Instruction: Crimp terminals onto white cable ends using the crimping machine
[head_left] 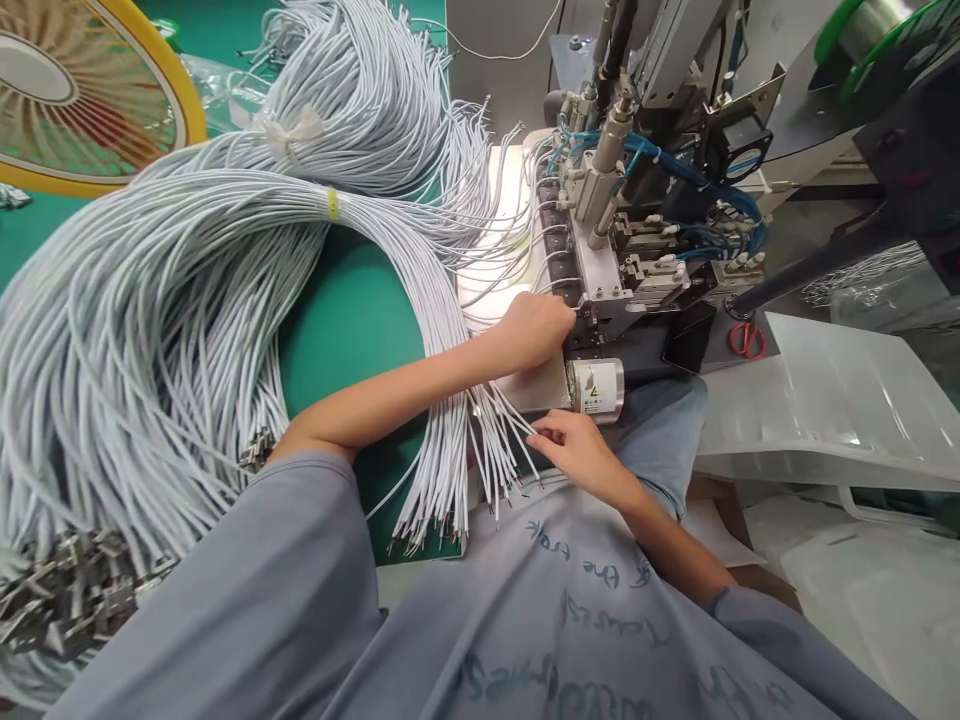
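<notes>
white cables (442, 450) cover much of the green surface (352, 300). one bundle, bound by a yellow band (332, 205), arches toward the right edge and spreads its loose ends at the near right corner, where small coloured wire tips show. a second coil (352, 110), tied with a pale wrap (289, 135), lies along the far edge; metal connectors (71, 590) pile up at the near left corner.

the left hand (534, 330) is curled at the near end of a black slotted row (556, 243) on the machine (607, 200); its fingertips are hidden, so i cannot tell whether they grip anything. the right hand (577, 455) is past the surface's right edge, its fingers seemingly pinched on one cable end (525, 423) beside the spread bundle.

as for progress, several cables already lead across a bright plate (510, 190) into the row, one after another toward its far end. many more ends in the bundle lie outside it, so by my judgement much remains. connectors are present on some ends, while those near the right hand have none that i can see.
</notes>
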